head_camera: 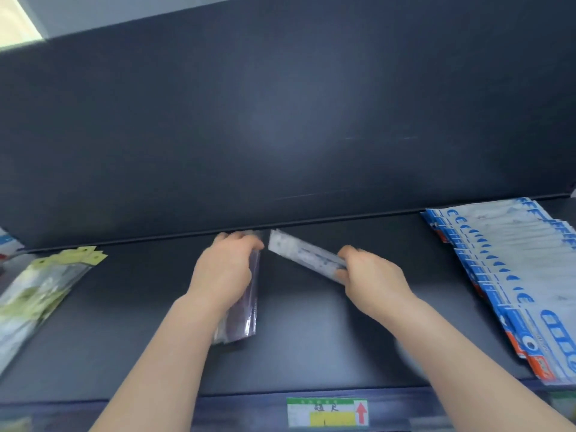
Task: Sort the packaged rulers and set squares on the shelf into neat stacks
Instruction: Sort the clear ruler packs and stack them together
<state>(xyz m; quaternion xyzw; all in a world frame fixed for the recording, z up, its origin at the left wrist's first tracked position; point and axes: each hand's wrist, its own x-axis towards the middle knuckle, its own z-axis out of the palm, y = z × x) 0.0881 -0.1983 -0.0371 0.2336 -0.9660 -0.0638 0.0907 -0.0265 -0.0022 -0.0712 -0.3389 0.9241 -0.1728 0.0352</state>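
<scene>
On the dark shelf [311, 338], my left hand [223, 272] grips a small stack of clear packaged rulers [246, 310] that runs from the shelf's back toward me. My right hand [371, 275] holds one end of a single clear packaged ruler [299, 254], which angles up and left toward the back wall, its far end close to the left hand's stack. A fanned row of blue-and-white packaged rulers [505, 275] lies along the right side. Packages with yellow-green headers [40, 288] lie at the left.
The tall dark back panel [280, 135] rises right behind the hands. A green, white and yellow price label [327, 411] with a red arrow sits on the shelf's front edge. Another blue-and-white package [6, 241] peeks in at the far left.
</scene>
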